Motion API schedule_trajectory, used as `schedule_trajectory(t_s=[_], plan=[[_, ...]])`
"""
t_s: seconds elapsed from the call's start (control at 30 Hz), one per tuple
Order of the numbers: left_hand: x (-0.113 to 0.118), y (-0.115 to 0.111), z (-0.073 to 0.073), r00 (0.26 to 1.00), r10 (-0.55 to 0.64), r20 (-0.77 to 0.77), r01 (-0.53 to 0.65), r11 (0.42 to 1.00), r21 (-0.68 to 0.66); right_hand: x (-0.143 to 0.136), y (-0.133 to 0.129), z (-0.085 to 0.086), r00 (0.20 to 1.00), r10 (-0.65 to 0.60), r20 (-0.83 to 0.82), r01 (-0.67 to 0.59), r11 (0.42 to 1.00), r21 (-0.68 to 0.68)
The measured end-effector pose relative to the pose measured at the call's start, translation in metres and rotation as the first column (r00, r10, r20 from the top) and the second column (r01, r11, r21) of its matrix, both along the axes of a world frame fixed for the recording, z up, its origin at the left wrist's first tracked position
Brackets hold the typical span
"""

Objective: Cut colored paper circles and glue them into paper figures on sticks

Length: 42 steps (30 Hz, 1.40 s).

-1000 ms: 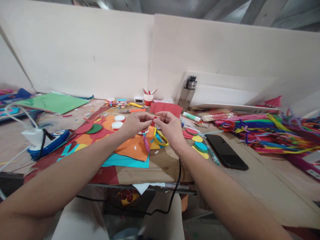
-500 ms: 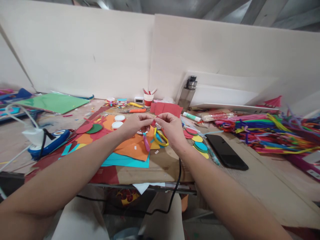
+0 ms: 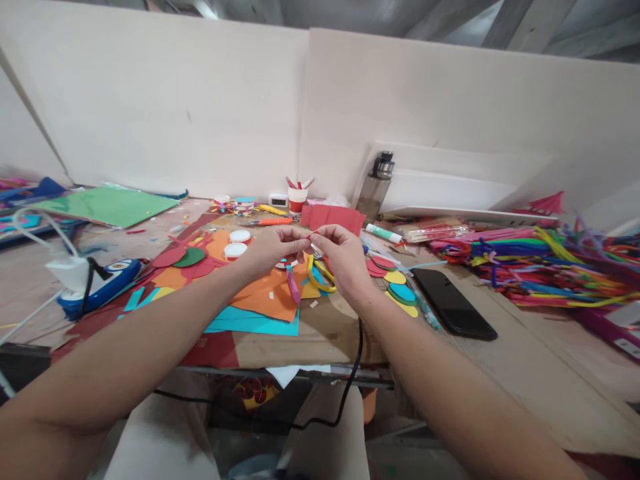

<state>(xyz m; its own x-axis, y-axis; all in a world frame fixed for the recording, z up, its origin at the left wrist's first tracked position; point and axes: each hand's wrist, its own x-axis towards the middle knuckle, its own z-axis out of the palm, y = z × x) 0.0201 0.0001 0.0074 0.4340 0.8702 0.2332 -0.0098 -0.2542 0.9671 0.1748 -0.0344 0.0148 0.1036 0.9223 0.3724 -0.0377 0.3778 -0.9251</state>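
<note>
My left hand (image 3: 281,245) and my right hand (image 3: 340,252) meet fingertip to fingertip above the middle of the table. Both are closed in a pinch on a tiny red piece (image 3: 309,237), too small to name. Just below my right hand lie scissors with yellow handles (image 3: 324,279). A purple-pink strip (image 3: 293,285) rests under my left hand on orange paper (image 3: 267,300). Two white-topped round pieces (image 3: 235,251) sit left of my left hand. Part of another red-and-white round piece shows beneath its fingers.
Right of my hands are colored paper circles (image 3: 401,293), a black phone (image 3: 453,304) and a pile of pipe cleaners (image 3: 545,263). A bottle (image 3: 374,190) and a paper cup with pens (image 3: 297,198) stand at the back. A blue power strip (image 3: 97,293) is at left; a black cable (image 3: 359,353) hangs over the front edge.
My hands stay almost in place, with slight finger movement. The red bit that showed below the fingertips is no longer seen there; a little red now shows between them.
</note>
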Motion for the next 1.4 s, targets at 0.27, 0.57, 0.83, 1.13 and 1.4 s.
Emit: schedule_trajectory(t_s=[0.27,0.57,0.83,1.13,1.4], plan=[[-0.002,0.005,0.001,0.989,0.054,0.137,-0.049,0.998,-0.04,0.002,0.003,-0.001,0.991,-0.067,0.113,0.07,0.997,-0.03],[0.004,0.002,0.002,0.905,0.057,0.422,0.061,0.964,-0.261,-0.001,0.004,-0.007,0.996,-0.011,0.088,0.02,0.994,-0.103],[0.011,-0.002,0.0,0.833,0.082,0.548,0.145,0.922,-0.358,-0.004,0.007,-0.013,0.996,-0.056,0.063,0.062,0.994,-0.093],[0.008,0.001,0.002,0.856,0.086,0.51,0.112,0.932,-0.344,-0.002,0.005,-0.008,0.991,0.023,0.135,-0.014,0.998,-0.066],[-0.007,0.013,0.008,0.862,0.102,0.496,0.103,0.924,-0.369,0.039,0.008,0.008,0.321,-0.099,0.942,0.129,0.99,0.06]])
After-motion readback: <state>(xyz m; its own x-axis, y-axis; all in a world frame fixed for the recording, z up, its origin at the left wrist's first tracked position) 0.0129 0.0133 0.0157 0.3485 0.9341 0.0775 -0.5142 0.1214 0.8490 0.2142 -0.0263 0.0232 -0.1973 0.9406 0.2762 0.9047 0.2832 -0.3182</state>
